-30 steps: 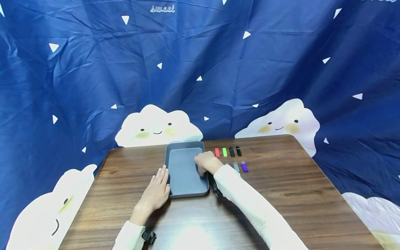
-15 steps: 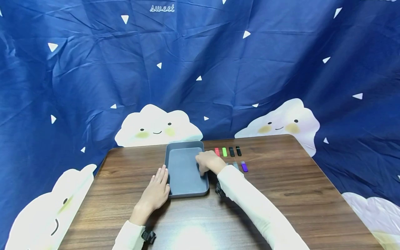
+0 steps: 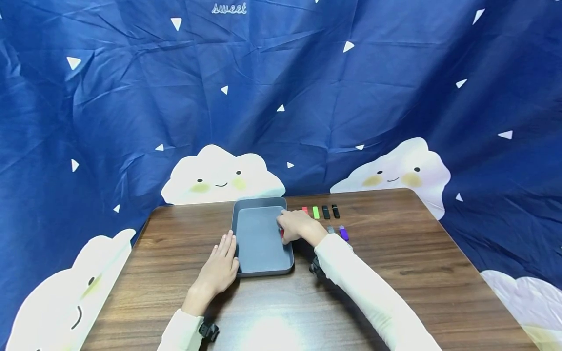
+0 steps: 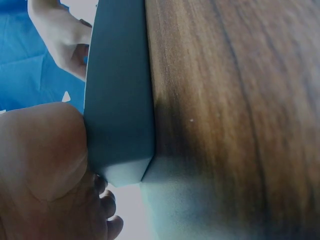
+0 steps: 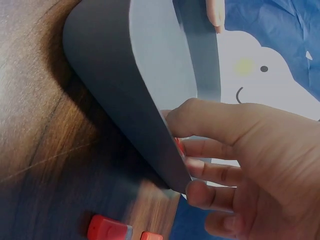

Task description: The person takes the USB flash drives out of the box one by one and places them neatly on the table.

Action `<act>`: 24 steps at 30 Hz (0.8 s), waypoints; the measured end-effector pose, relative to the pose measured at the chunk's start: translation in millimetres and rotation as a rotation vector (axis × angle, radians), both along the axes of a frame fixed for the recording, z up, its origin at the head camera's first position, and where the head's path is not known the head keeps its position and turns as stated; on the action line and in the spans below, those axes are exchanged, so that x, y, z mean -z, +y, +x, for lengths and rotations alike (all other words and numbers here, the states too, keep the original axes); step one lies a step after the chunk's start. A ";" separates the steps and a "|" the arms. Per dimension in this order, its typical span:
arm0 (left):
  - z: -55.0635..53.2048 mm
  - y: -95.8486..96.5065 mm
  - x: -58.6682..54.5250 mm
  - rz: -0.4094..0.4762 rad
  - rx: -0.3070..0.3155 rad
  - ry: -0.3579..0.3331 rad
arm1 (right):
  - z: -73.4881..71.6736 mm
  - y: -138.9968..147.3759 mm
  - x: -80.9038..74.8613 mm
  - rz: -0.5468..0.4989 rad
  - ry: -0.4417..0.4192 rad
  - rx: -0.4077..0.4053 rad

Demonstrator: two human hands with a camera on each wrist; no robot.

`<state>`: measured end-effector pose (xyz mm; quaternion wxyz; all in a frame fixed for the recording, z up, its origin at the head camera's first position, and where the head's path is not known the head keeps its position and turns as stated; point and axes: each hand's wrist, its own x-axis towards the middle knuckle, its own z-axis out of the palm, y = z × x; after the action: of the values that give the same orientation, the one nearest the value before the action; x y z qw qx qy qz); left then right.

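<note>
A shallow grey tray (image 3: pixel 262 239) lies on the table. My left hand (image 3: pixel 219 265) rests with straight fingers against its left wall; in the left wrist view the palm (image 4: pixel 40 155) touches the tray's wall. Over the tray's right side, my right hand (image 3: pixel 296 226) pinches a small red USB stick (image 3: pixel 282 234) between thumb and fingers. In the right wrist view the tray's wall and the fingers hide most of that red stick (image 5: pixel 179 145). The thumb (image 5: pixel 200 117) is inside the wall there.
Right of the tray lie a red USB stick (image 3: pixel 305 208), a green one (image 3: pixel 315 212) and two black ones (image 3: pixel 326 212). Nearer are a purple one (image 3: pixel 344 233) and a greyish one (image 3: pixel 331 229), partly covered. A blue curtain (image 3: pixel 281 97) hangs behind the wooden table (image 3: pixel 395 263).
My right hand has shifted slightly right and away from me along the tray's right side. Red now shows at its fingertips. My left hand has stayed in place.
</note>
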<state>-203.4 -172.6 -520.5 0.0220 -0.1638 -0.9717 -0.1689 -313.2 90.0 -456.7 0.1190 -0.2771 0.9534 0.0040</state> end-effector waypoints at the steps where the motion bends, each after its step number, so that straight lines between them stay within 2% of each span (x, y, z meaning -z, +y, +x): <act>1: 0.4 0.5 -1.3 0.002 -0.001 -0.004 | 0.2 1.0 -0.1 -0.009 0.000 -0.004; 11: -0.1 -1.6 -0.2 0.006 0.001 0.002 | 3.1 10.6 -5.9 -0.063 0.000 -0.047; 20: -5.4 -7.6 14.1 -0.025 0.011 0.042 | 9.2 18.1 -9.7 -0.099 0.034 -0.059; 24: -6.8 -8.9 15.7 -0.027 0.013 0.050 | 10.4 22.1 -10.8 -0.110 0.063 -0.066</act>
<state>-210.2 -181.5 -536.2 0.0431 -0.1745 -0.9720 -0.1517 -302.8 112.2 -445.8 0.0732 -0.3142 0.9458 -0.0360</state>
